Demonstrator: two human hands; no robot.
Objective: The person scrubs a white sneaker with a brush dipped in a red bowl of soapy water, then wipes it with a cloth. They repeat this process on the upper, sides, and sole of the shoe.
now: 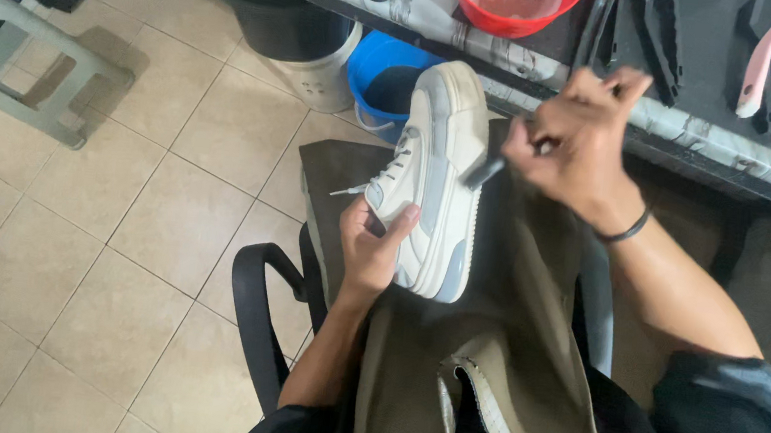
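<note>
Apron-covered lap [491,390], white sneaker held over it, brush at the sole edge.

The left hand [373,244] is clamped around the upper of the white sneaker [438,174], holding it on its side above the lap; the right hand [574,150] is closed on a small dark brush [488,170] whose tip touches the sole rim. Risks, as judged: the one-handed grip sits near the heel end, so brush pressure could twist the shoe loose onto the tiled floor [68,240]; the loose lace [360,188] could snag. Containers: red bowl [515,1] on the bench, contents pale and unclear; blue bucket [383,78] and dark bin [294,40] below the bench, contents not visible.
</note>
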